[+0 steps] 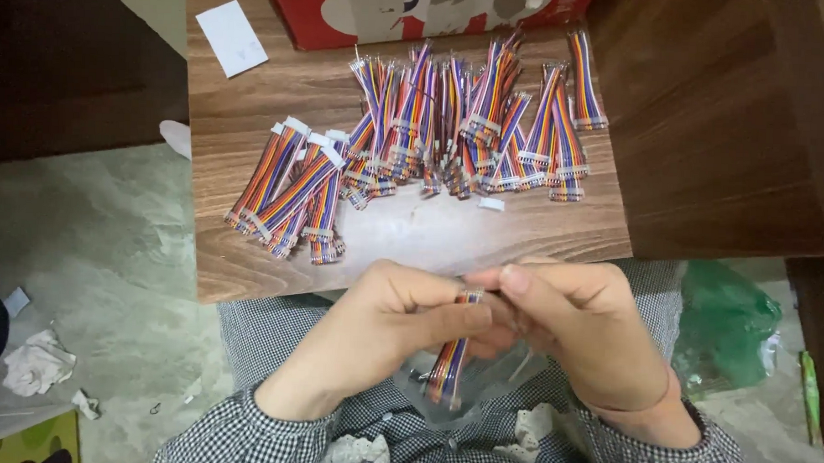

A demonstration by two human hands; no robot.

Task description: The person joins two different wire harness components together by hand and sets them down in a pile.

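the left hand and right hand meet over the lap, both closed on one short rainbow ribbon cable; thumbs and fingertips pinch its upper end while the rest hangs down between the wrists, over a clear plastic bag; just beyond the hands, the wooden counter carries a spread pile of like cables; a small white connector lies loose near them; a red box sits at the far edge; a white paper slip lies at the left.

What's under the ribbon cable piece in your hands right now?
Under the ribbon cable, pinched by left hand and right hand, lies a clear plastic bag on the checkered lap. The bag's contents are hidden.
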